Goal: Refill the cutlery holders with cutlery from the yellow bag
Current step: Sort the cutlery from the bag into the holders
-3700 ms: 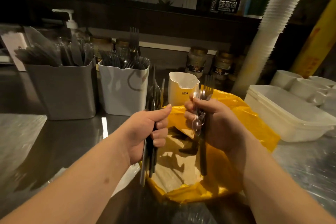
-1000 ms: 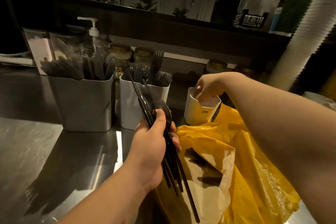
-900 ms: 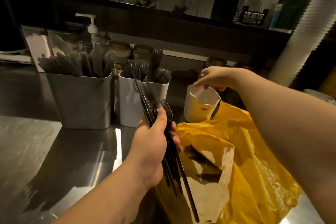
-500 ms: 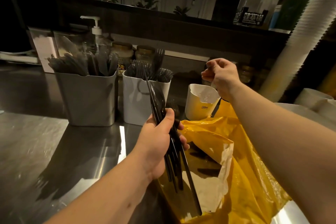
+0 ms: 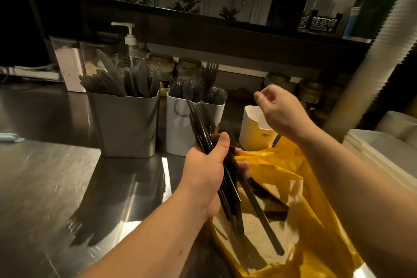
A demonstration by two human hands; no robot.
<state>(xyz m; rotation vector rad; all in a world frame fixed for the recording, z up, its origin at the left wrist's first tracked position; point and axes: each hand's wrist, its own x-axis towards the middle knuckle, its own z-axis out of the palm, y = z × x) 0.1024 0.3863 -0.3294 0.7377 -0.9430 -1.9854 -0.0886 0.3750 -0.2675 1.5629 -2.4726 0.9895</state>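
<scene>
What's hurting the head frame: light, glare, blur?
Head view: dim, warm light; glare streaks on the steel counter and inside the yellow bag; right hand motion-smeared, left hand gripping black cutlery sharper; wide-angle bows the cup stack at right edge.

Cutlery holders on the counter (image 5: 45,187): three, namely one grey holder (image 5: 125,124), one white holder (image 5: 180,128) and one small cream holder (image 5: 252,133). Yellow bag (image 5: 316,221): one. Hands in view: two, a left hand (image 5: 205,176) and a right hand (image 5: 279,110). Bundle of black cutlery (image 5: 203,128) in the left hand: one; the pieces overlap and cannot be counted. Pump bottle (image 5: 130,40): one. Lidded jars (image 5: 161,66) along the back: four discernible. Stack of white cups (image 5: 379,58): one.
</scene>
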